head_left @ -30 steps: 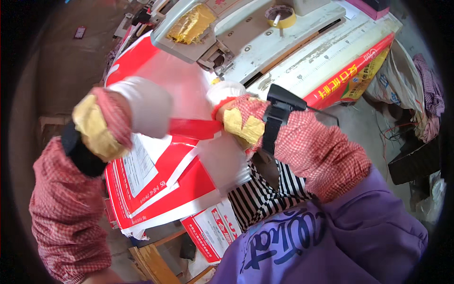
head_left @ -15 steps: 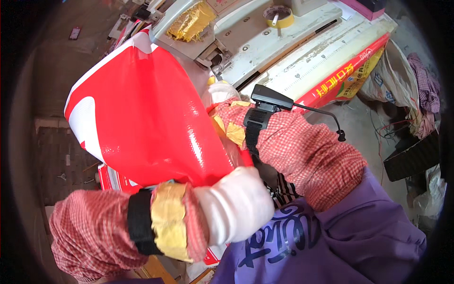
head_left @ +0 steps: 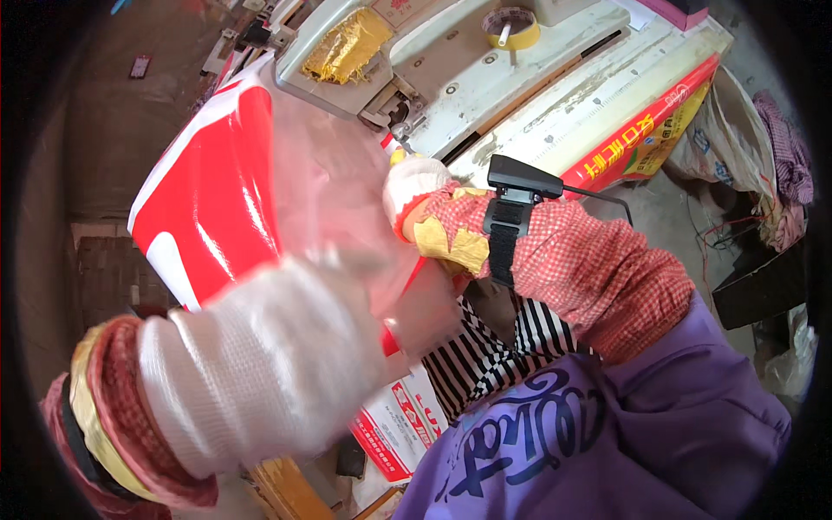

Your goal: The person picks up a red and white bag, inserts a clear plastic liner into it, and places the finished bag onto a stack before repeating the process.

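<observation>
Head view: left hand (head_left: 269, 373), blurred, grips the red-and-white sack (head_left: 217, 191); right hand (head_left: 416, 186) pinches its edge just below the sewing machine (head_left: 451, 69) on the worktop (head_left: 563, 104).

Sewing workshop: industrial sewing machine (head_left: 451, 61)

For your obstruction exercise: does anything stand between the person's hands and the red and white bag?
Nothing visible does. The left hand is blurred and lies against the red and white bag; the right hand grips its edge below the sewing machine.
</observation>
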`<state>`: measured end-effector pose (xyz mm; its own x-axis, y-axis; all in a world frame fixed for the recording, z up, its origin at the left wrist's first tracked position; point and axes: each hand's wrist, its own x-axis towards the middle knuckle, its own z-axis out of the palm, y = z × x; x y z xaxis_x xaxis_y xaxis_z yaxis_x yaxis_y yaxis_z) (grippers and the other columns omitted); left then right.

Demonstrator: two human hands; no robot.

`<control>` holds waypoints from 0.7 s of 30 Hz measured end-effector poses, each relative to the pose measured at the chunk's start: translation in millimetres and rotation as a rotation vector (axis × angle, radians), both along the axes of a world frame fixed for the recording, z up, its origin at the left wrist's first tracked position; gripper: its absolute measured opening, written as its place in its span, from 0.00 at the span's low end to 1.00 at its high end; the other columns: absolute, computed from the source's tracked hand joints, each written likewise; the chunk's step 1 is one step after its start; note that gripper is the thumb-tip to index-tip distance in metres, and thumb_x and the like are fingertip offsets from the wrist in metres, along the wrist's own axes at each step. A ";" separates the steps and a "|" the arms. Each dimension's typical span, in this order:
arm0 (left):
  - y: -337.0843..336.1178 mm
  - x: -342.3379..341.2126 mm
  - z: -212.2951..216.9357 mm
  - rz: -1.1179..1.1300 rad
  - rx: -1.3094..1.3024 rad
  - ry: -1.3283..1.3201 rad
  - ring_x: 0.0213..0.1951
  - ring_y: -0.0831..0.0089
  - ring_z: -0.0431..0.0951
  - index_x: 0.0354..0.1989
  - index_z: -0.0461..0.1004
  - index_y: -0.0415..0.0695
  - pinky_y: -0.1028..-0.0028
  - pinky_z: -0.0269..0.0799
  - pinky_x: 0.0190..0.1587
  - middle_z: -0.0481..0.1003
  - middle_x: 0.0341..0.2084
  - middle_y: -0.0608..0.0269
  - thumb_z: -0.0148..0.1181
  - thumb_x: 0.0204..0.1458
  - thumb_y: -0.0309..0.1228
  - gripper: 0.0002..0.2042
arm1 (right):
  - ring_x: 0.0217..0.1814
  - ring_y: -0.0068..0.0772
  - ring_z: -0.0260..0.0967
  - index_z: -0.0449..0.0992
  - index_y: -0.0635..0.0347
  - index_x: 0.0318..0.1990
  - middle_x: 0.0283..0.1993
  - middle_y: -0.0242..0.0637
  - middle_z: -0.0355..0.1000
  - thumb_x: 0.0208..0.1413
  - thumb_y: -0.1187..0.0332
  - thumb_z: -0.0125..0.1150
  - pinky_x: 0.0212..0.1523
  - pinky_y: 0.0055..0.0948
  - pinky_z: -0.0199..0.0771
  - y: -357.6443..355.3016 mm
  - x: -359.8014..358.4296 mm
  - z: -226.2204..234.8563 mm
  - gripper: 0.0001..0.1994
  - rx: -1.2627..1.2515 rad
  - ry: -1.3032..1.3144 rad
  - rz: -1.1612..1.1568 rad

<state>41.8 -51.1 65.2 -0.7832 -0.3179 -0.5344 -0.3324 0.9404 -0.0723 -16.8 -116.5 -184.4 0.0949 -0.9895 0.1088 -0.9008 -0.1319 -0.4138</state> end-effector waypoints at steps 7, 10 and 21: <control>-29.7 -58.1 -37.0 0.341 0.127 -0.358 0.29 0.61 0.72 0.25 0.74 0.45 0.68 0.70 0.36 0.69 0.20 0.59 0.56 0.37 0.35 0.08 | 0.37 0.32 0.72 0.78 0.51 0.30 0.36 0.37 0.74 0.41 0.62 0.60 0.33 0.32 0.73 -9.5 -43.6 23.7 0.09 0.153 -0.036 0.344; -6.0 -55.0 -20.6 0.439 0.115 -0.597 0.28 0.61 0.72 0.26 0.76 0.43 0.67 0.69 0.36 0.72 0.21 0.57 0.60 0.36 0.40 0.14 | 0.31 0.43 0.74 0.77 0.64 0.31 0.28 0.48 0.74 0.38 0.66 0.57 0.30 0.38 0.72 -42.4 -36.8 42.4 0.13 0.473 -0.226 0.422; 70.8 -26.2 -62.9 -0.172 -0.239 -0.210 0.24 0.67 0.70 0.13 0.70 0.45 0.68 0.68 0.34 0.68 0.14 0.64 0.54 0.31 0.31 0.04 | 0.31 0.38 0.69 0.77 0.54 0.19 0.21 0.37 0.71 0.33 0.66 0.58 0.36 0.46 0.66 33.3 -47.1 28.7 0.04 -0.465 0.254 0.758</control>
